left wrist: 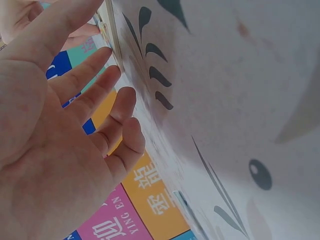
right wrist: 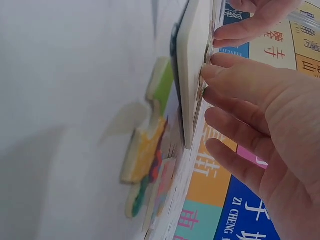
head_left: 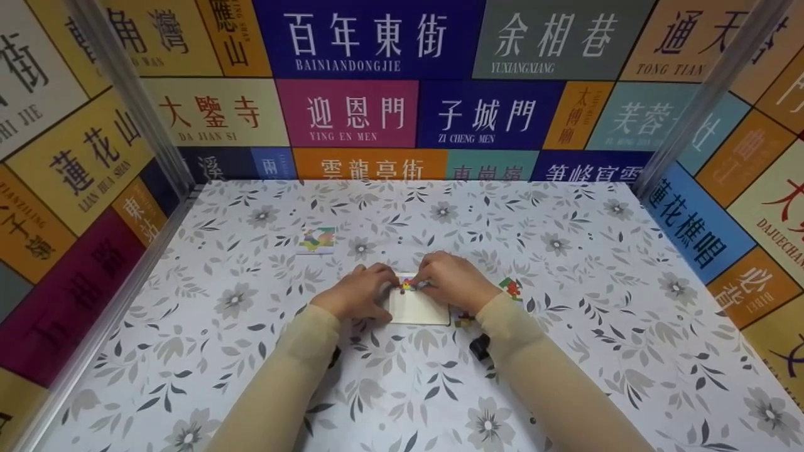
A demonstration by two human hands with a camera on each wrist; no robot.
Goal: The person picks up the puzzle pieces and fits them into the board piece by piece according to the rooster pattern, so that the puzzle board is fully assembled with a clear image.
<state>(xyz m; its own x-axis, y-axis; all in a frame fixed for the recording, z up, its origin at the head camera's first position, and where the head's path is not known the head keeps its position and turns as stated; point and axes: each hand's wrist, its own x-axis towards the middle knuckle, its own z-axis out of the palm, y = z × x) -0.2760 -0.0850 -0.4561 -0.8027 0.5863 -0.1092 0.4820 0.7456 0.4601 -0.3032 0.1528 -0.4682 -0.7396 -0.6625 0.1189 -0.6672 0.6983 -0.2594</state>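
A small off-white puzzle tray [head_left: 419, 311] lies flat on the table between both hands. Near its far edge sits a small colourful puzzle piece [head_left: 406, 285] with yellow and red on it. My left hand [head_left: 363, 292] is at the tray's left side, its fingers loosely extended and fingertips by the edge, as the left wrist view shows. From the right, my right hand [head_left: 455, 279] reaches over the tray, thumb and forefinger pinching at the piece. In the right wrist view the fingertips mostly hide that piece, and the tray [right wrist: 191, 70] shows edge-on.
Loose puzzle pieces lie right of the tray: a green and red one [head_left: 512, 289] and a yellowish-brown one [head_left: 464, 320], partly behind the right wrist. A square picture card [head_left: 316, 240] lies farther back on the left. Panels with Chinese lettering [head_left: 352, 113] enclose the flowered table [head_left: 402, 389].
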